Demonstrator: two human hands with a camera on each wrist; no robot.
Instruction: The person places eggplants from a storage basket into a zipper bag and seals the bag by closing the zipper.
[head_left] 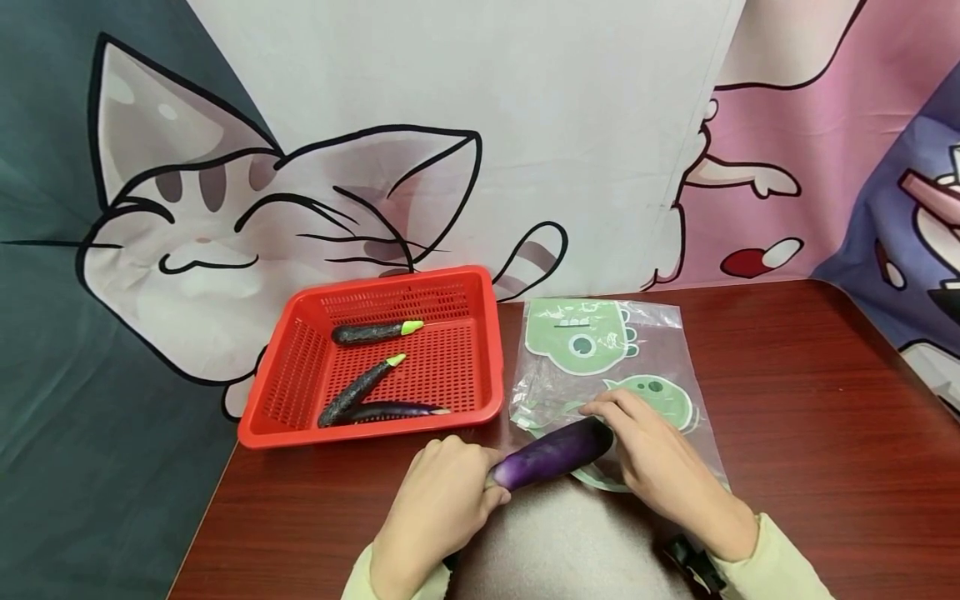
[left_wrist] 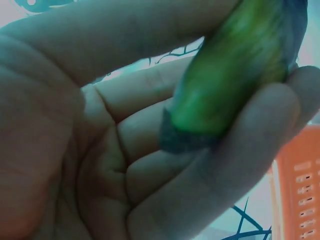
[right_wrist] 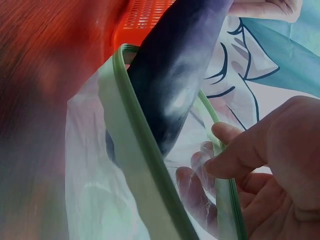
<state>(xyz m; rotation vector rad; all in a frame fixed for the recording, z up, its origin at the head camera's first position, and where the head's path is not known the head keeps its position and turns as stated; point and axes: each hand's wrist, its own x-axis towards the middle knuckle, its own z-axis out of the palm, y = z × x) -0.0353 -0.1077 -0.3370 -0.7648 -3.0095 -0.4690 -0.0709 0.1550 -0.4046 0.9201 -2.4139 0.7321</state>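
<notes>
In the head view my left hand (head_left: pixel 438 500) grips a glossy purple eggplant (head_left: pixel 555 454) by its stem end, and the left wrist view shows thumb and fingers wrapped around that green end (left_wrist: pixel 215 100). The eggplant slants up to the right, its dark blunt tip toward my right hand (head_left: pixel 660 454). A clear zip bag (head_left: pixel 577 329) with green cartoon prints lies under the right hand. Close up in the right wrist view, the green-edged mouth (right_wrist: pixel 145 145) of the bag gapes, the eggplant's tip inside it. Thumb and fingers of the right hand (right_wrist: pixel 265 165) pinch one side of that mouth.
A red plastic basket (head_left: pixel 367 435) stands left of the bag. Inside lie two dark, long vegetables (head_left: pixel 367 333) with bright green ends and a slim purple eggplant (head_left: pixel 393 409). Behind the brown wooden table (head_left: pixel 825 417) hangs a cartoon cat cloth (head_left: pixel 600 125).
</notes>
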